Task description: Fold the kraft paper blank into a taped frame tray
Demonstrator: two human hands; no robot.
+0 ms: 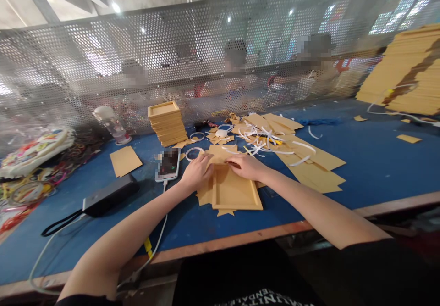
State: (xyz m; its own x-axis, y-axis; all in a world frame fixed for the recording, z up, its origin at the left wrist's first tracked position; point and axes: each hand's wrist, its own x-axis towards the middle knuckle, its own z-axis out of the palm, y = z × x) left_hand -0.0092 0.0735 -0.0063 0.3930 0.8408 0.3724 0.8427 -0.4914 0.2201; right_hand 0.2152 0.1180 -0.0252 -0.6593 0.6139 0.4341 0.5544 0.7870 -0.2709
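A shallow tan cardboard tray [237, 191] lies in front of me, with folded rims on its near side and sides. At its far left corner my left hand [198, 172] is closed on the edge, with fingertips bent inward. My right hand [245, 165] pinches the far edge close to the right corner. A flat cardboard piece [222, 150] extends just beyond the fingers. More flat cardboard [204, 196] shows under the tray's left side. The fingers partly hide the far rim, so its fold cannot be made out.
A stack of finished-looking trays [167, 125] stands behind. White paper strips [264, 141] and flat cardboard sheets [309, 168] lie at right. A phone [168, 164] with a cable, a black box-shaped device [112, 196] and a cup [113, 125] stand left. A perforated metal screen [192, 58] borders the table.
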